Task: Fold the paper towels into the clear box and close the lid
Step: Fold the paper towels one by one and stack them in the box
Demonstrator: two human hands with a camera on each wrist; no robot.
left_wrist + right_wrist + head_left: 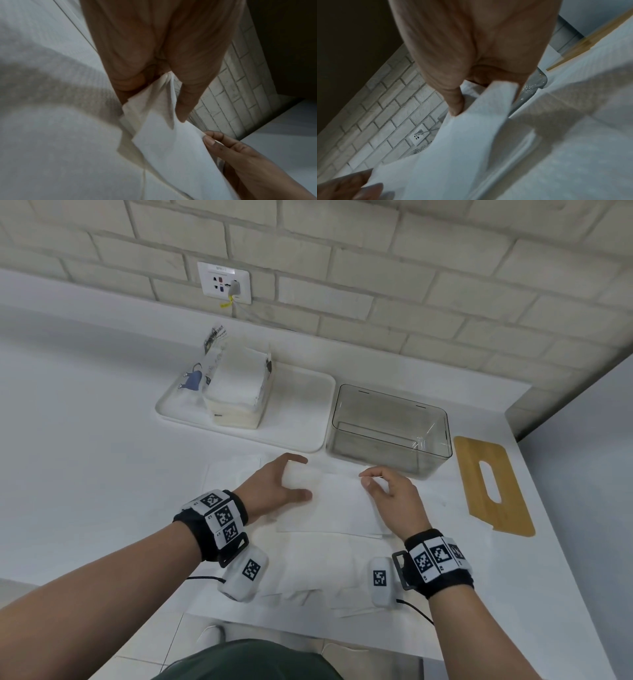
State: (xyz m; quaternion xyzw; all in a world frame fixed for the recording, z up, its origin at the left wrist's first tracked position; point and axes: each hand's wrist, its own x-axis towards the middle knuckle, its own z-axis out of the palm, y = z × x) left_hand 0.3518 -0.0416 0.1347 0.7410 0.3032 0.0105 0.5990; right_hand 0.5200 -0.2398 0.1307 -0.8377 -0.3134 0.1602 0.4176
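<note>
A white paper towel (334, 501) is lifted over other spread towels on the white counter. My left hand (284, 484) pinches its left end between thumb and fingers; the left wrist view shows the paper towel (164, 142) gathered in that grip. My right hand (383, 484) pinches the far right edge; in the right wrist view the paper towel (471, 129) hangs from thumb and fingers. The clear box (388, 429) stands empty and open just behind my right hand. Its wooden lid (493, 484) with a slot lies flat to the right.
A white tray (301, 412) at the back left holds an opened pack of paper towels (236, 385). More loose towels (308, 570) lie spread near the front edge. A brick wall with a socket (224, 282) runs behind. The counter ends right of the lid.
</note>
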